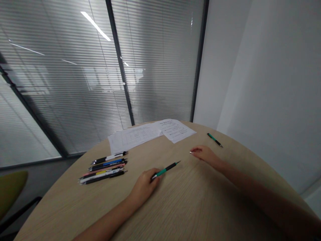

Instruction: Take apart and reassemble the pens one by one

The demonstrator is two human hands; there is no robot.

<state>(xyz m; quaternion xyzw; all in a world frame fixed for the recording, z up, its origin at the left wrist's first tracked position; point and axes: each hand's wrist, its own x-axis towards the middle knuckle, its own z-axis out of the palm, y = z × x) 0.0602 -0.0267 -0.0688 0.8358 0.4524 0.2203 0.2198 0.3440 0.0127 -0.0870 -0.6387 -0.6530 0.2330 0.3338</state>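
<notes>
My left hand is closed round the rear end of a green and black pen, just above the table. The pen points up and to the right, and a thin bare refill sticks out of its front end. To the right of it, my right hand hovers with its fingers pinched on a small silvery pen tip, mostly hidden by the fingertips. Beyond the right hand lies a second green and black pen, whole, with its silver point toward me.
Several pens in black, white, blue and yellow lie in a group at the left of the round wooden table. Printed paper sheets lie along the far edge. A glass partition with blinds stands behind, and a green chair at left.
</notes>
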